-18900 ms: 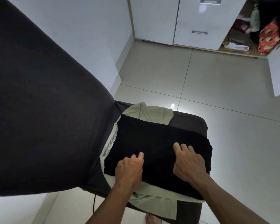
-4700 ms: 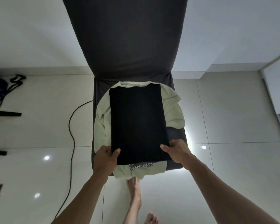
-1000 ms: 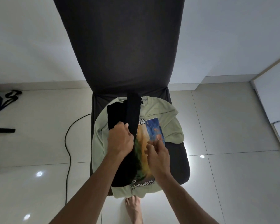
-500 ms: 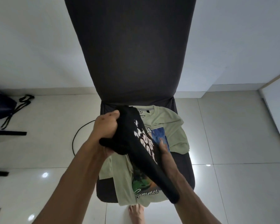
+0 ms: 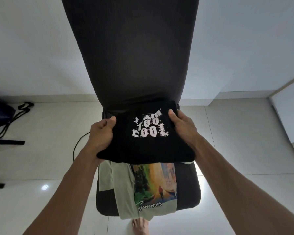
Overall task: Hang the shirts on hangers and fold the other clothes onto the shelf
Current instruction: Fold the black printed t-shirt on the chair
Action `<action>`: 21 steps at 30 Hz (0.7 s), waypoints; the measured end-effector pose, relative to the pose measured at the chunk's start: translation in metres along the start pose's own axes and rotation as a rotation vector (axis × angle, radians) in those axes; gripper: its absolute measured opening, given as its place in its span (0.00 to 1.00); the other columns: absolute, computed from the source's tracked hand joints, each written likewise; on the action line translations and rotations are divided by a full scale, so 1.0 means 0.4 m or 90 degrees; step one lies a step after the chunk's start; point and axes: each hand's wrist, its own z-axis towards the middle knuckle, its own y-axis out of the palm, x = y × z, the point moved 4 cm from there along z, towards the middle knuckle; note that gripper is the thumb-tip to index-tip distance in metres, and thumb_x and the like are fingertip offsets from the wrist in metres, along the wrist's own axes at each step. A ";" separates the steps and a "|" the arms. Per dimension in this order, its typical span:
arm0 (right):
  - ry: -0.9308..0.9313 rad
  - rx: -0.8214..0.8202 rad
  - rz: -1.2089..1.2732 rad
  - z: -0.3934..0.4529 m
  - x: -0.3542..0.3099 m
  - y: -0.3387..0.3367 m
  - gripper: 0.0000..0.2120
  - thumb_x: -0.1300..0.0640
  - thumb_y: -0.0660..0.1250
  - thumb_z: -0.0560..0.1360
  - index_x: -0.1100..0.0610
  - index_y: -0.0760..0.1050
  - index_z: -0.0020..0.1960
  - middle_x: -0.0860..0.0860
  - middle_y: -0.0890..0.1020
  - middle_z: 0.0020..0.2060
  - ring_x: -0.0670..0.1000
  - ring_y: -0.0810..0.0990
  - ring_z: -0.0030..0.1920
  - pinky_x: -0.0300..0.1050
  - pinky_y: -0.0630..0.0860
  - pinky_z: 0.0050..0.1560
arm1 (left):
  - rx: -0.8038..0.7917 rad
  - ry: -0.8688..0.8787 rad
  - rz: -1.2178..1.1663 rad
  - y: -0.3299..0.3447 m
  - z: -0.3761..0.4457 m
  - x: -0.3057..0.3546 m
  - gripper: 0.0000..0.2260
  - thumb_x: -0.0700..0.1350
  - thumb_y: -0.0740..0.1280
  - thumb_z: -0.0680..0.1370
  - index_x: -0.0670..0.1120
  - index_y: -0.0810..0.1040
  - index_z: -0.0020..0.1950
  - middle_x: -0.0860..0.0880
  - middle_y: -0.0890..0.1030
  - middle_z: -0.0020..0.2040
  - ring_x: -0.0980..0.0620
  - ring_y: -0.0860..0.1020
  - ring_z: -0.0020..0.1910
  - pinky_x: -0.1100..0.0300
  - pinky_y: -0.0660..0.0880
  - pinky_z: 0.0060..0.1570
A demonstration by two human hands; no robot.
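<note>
A folded black T-shirt (image 5: 146, 146) with white print facing up is held above the chair seat. My left hand (image 5: 101, 133) grips its left edge, thumb on top. Its right edge is gripped by my right hand (image 5: 182, 127), thumb on top too. Below it a pale green T-shirt (image 5: 126, 194) with a colourful picture and the word "Summer" lies spread on the seat, its upper part hidden by the black shirt.
The dark chair (image 5: 131, 56) has a tall backrest against a white wall. A black cable (image 5: 76, 146) runs over the tiled floor at left, near a dark bag (image 5: 0, 116). A white cabinet (image 5: 292, 112) stands at right. My bare foot (image 5: 140, 226) shows below the seat.
The black shirt hung loosely from my left hand half a second ago; now both hands hold it flat as a folded square, print up, raised over the green shirt.
</note>
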 end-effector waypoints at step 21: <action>0.098 0.118 -0.469 -0.168 0.476 -0.015 0.11 0.41 0.58 0.82 0.48 0.67 0.50 0.47 0.79 0.41 0.53 0.79 0.42 0.50 0.75 0.42 | 0.082 0.003 0.573 0.024 -0.122 -0.504 0.19 0.55 0.48 0.85 0.44 0.71 0.48 0.45 0.78 0.42 0.44 0.77 0.40 0.52 0.73 0.39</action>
